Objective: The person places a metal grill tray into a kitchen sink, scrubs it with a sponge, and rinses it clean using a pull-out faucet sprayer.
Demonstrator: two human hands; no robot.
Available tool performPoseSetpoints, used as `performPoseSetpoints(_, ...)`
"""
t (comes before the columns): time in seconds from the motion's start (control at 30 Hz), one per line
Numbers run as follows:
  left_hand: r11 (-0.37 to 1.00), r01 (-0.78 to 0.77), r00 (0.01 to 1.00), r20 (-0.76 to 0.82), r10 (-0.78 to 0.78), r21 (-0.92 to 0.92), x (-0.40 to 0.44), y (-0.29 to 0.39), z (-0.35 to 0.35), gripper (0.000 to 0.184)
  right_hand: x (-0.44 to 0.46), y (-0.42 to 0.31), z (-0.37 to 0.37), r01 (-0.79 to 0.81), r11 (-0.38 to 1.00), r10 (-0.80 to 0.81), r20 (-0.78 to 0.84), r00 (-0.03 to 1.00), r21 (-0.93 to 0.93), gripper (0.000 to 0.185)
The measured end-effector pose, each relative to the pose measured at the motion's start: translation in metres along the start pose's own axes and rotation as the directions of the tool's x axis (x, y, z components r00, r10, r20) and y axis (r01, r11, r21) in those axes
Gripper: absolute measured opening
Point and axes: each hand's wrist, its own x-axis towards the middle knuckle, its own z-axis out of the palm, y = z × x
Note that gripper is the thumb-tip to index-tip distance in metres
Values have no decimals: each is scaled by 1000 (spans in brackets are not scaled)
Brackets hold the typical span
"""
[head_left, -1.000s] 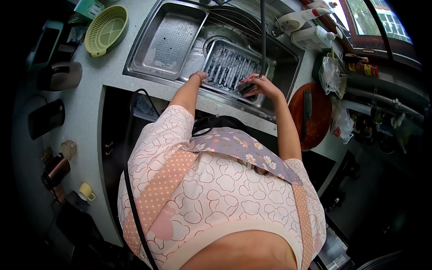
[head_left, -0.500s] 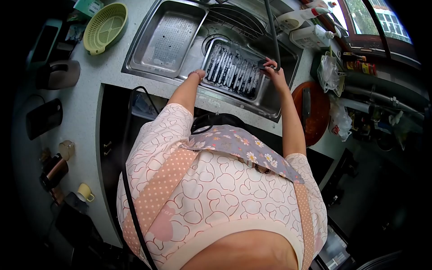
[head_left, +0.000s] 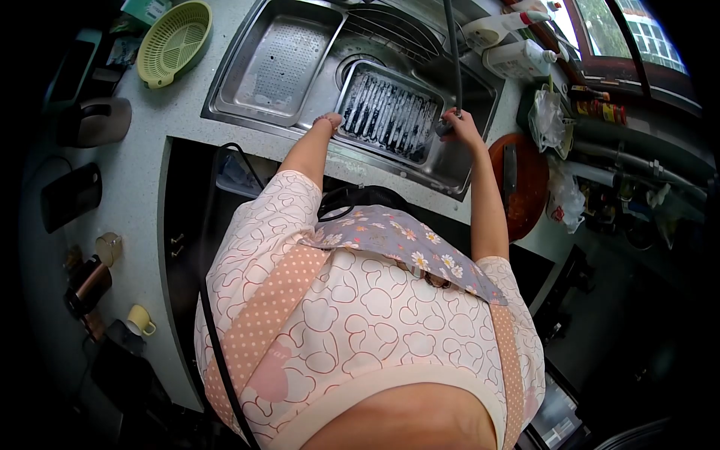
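Observation:
A rectangular metal tray (head_left: 394,116) with a ribbed bottom lies tilted in the right basin of the steel sink (head_left: 491,97). Dark and whitish patches cover its ribs. At the tray's left edge, my left hand (head_left: 331,121) is closed on the rim, its fingertips partly hidden. My right hand (head_left: 463,126) is wrapped around a dark faucet sprayer (head_left: 441,129) to the right of the tray. From the sprayer, a grey hose (head_left: 454,52) runs up past the top of the view.
A perforated steel drain pan (head_left: 277,67) sits in the left basin. Behind the tray stands a wire rack (head_left: 390,34). White bottles (head_left: 517,60) line the back right, beside a round wooden cutting board (head_left: 525,202). A green colander (head_left: 176,45) rests on the left counter.
My right hand has drawn the sprayer slightly right and down, away from the tray's top right corner. My left hand stays at the tray's left edge.

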Motion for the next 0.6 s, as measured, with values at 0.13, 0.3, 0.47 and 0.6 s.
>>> performPoseSetpoints(0.13, 1000, 2, 1000, 1, -2, 4, 0, 1, 0, 15, -4, -3, 9, -76, 993, 76, 0, 997, -92, 20)
performPoseSetpoints(0.3, 1000, 2, 1000, 4, -2, 11, 2, 2, -1, 16, 3, 11, 37, 8, 1000, -11, 132, 991, 30, 24)
performPoseSetpoints(0.47, 1000, 7, 1000, 7, -7, 11, 3, 1, -1, 17, -2, -5, 91, 1, 864, -129, 219, 967, 503, 21)
performPoseSetpoints(0.6, 1000, 12, 1000, 3, -12, 8, 2, -1, 1, 18, 10, 5, 90, 119, 774, -228, 98, 969, 621, 24)
